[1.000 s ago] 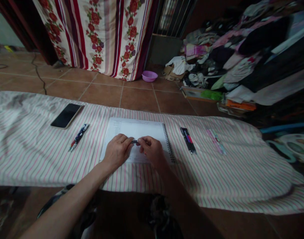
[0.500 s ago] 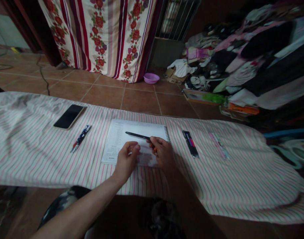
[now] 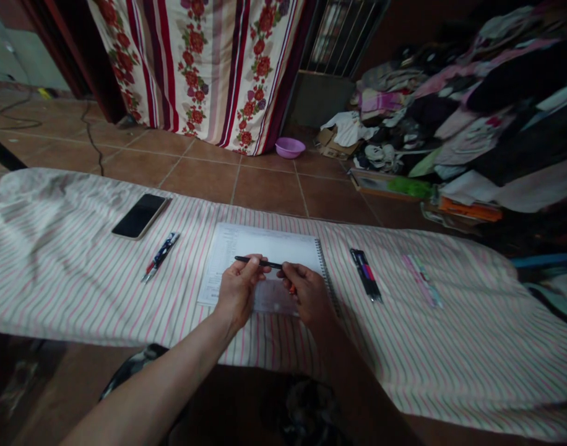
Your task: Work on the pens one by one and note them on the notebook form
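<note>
A spiral notebook (image 3: pixel 274 248) lies open on a striped cloth (image 3: pixel 70 272). Over its near half, both my hands hold a dark pen (image 3: pixel 269 263) level. My left hand (image 3: pixel 237 291) pinches the pen's left end between thumb and fingers. My right hand (image 3: pixel 309 294) is closed on the right end, where something small and orange-red shows at the fingers.
A phone (image 3: pixel 139 215) and a blue-and-red pen (image 3: pixel 160 256) lie left of the notebook. Dark pens (image 3: pixel 366 282) and pale pens (image 3: pixel 423 280) lie to its right. Beyond are tiled floor, a floral curtain (image 3: pixel 204 62), a purple bowl (image 3: pixel 290 147) and piled clothes (image 3: pixel 455 111).
One second ago both hands pinched the pen close together. Then my right hand held it alone, pointing left. Now my left hand has come back and grips its left end.
</note>
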`<state>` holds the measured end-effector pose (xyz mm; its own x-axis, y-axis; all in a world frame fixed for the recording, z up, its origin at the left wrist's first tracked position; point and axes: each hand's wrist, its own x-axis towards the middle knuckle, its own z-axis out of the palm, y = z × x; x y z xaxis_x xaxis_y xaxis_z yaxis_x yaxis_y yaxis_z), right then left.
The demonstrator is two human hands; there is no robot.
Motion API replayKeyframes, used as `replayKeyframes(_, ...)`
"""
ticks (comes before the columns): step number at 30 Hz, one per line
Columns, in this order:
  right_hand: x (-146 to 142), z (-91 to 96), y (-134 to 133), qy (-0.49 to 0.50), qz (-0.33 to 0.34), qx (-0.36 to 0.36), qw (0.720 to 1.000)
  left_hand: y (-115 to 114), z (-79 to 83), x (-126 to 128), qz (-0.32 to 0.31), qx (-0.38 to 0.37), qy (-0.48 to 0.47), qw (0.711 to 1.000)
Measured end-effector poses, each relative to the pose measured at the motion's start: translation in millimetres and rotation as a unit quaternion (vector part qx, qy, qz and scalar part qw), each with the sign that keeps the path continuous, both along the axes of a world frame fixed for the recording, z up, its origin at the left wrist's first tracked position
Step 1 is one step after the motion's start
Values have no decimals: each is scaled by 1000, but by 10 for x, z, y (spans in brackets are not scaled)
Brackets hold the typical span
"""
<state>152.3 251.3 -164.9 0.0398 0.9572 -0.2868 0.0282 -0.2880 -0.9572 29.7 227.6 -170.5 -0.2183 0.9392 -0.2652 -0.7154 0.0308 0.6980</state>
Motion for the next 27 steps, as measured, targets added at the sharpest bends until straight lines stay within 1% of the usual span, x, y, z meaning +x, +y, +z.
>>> replayKeyframes(2,4,-17,8,16,6,-6,1000,1,-2,-6,5,21,33,999)
replayKeyframes(4,4,-30,13,29,14,-5,999,10,-5,-21,13,27,49,998)
replayKeyframes(9,-9,-37,22,48,6,-19,999,31,-19,-47,24,21,48,998)
replayKeyframes(15,0,-37,40,40,-6,-3,999,23,-6,-50,19,27,57,998)
replayKeyframes(19,12,-46,50,45,-9,-8,999,21,13,-53,21,24,53,998)
replayKeyframes(25,2,-92,50,102,-18,-28,994,23,5,-49,18,23,46,998)
replayKeyframes(27,-5,-98,48,107,-22,-29,994,23,-1,-51,17,25,43,999)
